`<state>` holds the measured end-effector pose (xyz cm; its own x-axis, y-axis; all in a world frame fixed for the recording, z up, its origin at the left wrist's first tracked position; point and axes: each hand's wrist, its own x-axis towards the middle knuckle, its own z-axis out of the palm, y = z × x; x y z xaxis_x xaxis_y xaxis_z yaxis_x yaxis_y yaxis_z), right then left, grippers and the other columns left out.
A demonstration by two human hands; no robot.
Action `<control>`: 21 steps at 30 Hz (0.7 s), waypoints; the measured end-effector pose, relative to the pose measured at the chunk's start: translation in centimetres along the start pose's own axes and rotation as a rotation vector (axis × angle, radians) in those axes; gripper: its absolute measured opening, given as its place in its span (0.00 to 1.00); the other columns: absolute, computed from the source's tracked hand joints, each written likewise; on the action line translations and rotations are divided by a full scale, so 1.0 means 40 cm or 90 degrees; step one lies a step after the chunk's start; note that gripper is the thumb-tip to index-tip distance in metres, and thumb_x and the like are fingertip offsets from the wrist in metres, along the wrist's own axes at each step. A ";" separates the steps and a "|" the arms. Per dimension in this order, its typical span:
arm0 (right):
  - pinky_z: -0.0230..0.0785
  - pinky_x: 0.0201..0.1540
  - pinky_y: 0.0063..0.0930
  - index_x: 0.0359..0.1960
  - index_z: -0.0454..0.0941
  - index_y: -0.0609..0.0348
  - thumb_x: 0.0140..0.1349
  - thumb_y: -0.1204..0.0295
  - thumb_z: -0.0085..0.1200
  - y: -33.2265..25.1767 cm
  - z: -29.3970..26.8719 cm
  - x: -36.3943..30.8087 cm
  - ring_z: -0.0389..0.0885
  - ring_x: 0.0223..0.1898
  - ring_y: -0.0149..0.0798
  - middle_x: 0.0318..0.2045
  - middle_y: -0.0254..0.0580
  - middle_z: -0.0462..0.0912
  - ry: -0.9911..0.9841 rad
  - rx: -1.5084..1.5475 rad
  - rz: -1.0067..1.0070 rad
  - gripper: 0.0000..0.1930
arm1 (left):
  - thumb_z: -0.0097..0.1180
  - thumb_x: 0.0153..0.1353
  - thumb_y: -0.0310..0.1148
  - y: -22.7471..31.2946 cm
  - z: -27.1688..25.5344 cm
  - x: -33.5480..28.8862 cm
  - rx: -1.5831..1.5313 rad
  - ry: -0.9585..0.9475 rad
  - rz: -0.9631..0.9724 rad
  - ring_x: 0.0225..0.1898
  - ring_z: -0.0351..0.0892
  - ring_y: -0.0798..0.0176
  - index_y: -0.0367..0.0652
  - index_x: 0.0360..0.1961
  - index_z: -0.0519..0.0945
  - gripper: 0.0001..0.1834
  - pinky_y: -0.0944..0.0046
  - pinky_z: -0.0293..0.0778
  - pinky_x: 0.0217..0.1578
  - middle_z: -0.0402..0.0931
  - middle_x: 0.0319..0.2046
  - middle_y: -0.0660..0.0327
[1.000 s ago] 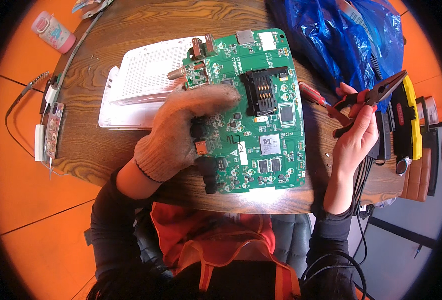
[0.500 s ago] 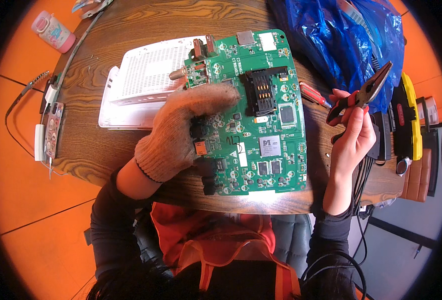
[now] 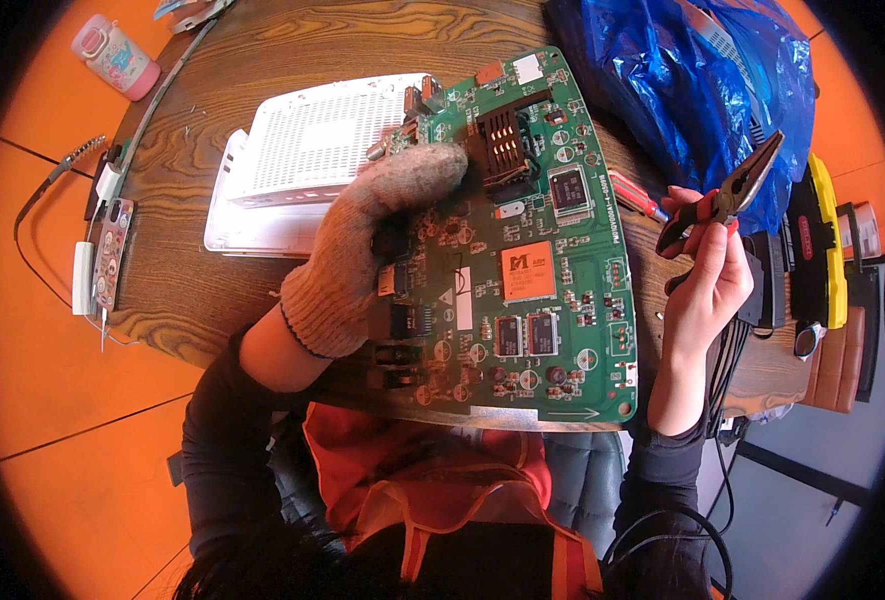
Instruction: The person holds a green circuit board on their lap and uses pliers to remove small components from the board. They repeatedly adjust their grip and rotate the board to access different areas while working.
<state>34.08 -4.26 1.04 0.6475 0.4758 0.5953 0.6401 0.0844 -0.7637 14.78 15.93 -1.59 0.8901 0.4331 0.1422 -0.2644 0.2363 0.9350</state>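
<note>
A green circuit board (image 3: 582,300) is held up over the table's near edge, tilted, its component side facing me. My left hand (image 3: 362,240), in a tan knitted glove, grips the board by its left edge, thumb lying across the front; the fingers behind it are hidden. On the board sit a black card slot (image 3: 503,140), a square chip (image 3: 529,271) and several ports along the left edge. My bare right hand (image 3: 707,270) holds pliers (image 3: 747,185) with red-and-black handles, right of the board, jaws pointing up and away. The pliers do not touch the board.
White vented plastic housing (image 3: 327,140) lies on the wooden table (image 3: 382,45) behind my left hand. A red screwdriver (image 3: 637,194) lies right of the board. At the right are a blue plastic bag (image 3: 652,90), a yellow-and-black case (image 3: 814,240) and black cables (image 3: 724,370). A phone (image 3: 112,255) lies far left.
The circuit board has tilted and its lower edge has come nearer to me, with the left hand turning along. The right hand with the pliers has hardly moved.
</note>
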 end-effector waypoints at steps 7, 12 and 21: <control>0.64 0.27 0.17 0.40 0.73 0.70 0.67 0.69 0.35 0.002 -0.003 0.000 0.74 0.30 0.29 0.37 0.54 0.78 -0.001 -0.021 -0.008 0.16 | 0.63 0.46 0.26 -0.001 0.015 0.018 0.265 -0.084 0.391 0.52 0.68 0.59 0.37 0.49 0.68 0.27 0.61 0.65 0.52 0.66 0.50 0.50; 0.64 0.27 0.17 0.38 0.73 0.70 0.67 0.68 0.36 0.003 -0.002 -0.001 0.72 0.28 0.27 0.37 0.54 0.78 -0.001 -0.015 -0.005 0.16 | 0.63 0.46 0.27 0.027 0.035 0.018 0.361 -0.067 0.371 0.41 0.76 0.60 0.37 0.43 0.74 0.21 0.63 0.71 0.46 0.76 0.39 0.54; 0.64 0.27 0.16 0.37 0.74 0.69 0.67 0.68 0.37 0.004 0.002 -0.004 0.73 0.28 0.27 0.36 0.52 0.79 0.011 -0.022 -0.003 0.16 | 0.58 0.43 0.19 0.078 0.079 0.001 0.704 -0.063 0.383 0.37 0.78 0.59 0.43 0.34 0.79 0.14 0.63 0.73 0.40 0.78 0.34 0.58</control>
<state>34.04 -4.23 0.82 0.6513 0.4603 0.6033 0.6570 0.0559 -0.7519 15.16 13.95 2.36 0.7738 0.1418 0.6174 -0.2272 -0.8476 0.4795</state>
